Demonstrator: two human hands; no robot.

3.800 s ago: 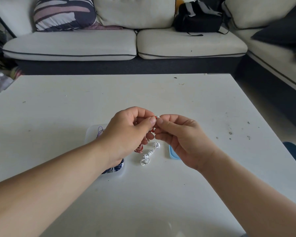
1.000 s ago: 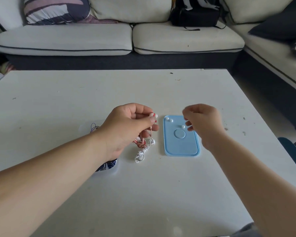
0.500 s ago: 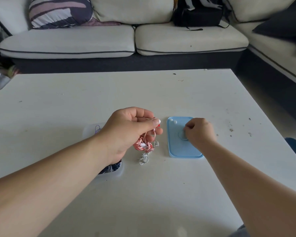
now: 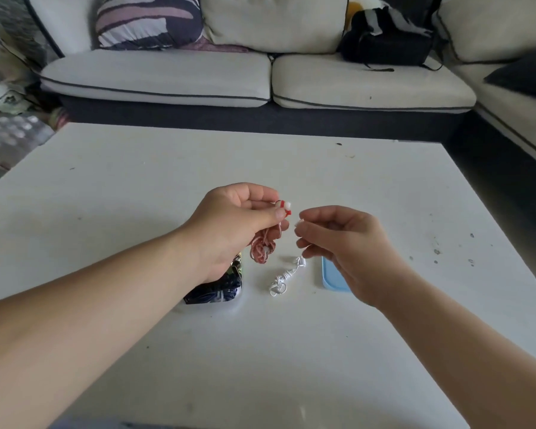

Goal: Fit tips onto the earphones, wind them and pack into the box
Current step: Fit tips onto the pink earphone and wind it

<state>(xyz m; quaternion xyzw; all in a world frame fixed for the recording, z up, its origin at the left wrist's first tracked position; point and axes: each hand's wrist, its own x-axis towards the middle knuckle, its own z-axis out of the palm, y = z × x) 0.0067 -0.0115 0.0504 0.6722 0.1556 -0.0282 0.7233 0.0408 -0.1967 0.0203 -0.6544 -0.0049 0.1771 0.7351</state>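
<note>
Red-and-white earphones [image 4: 262, 250], white tip [image 4: 300, 223], pale blue lid [image 4: 330, 275] over white tabletop [image 4: 136, 196]; beyond tabletop, cream sofa [image 4: 167, 75], navy-pink striped cushion [image 4: 149, 21].

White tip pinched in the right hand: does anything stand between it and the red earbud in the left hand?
Nothing visible does. The white tip, in the right hand, faces the red earbud held by the left hand across an open gap; the red cable hangs below it.

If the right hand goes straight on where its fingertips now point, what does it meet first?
Probably the left hand, at the fingertips under the red-and-white earbud it pinches. The right hand pinches a white tip; depth unclear.
</note>
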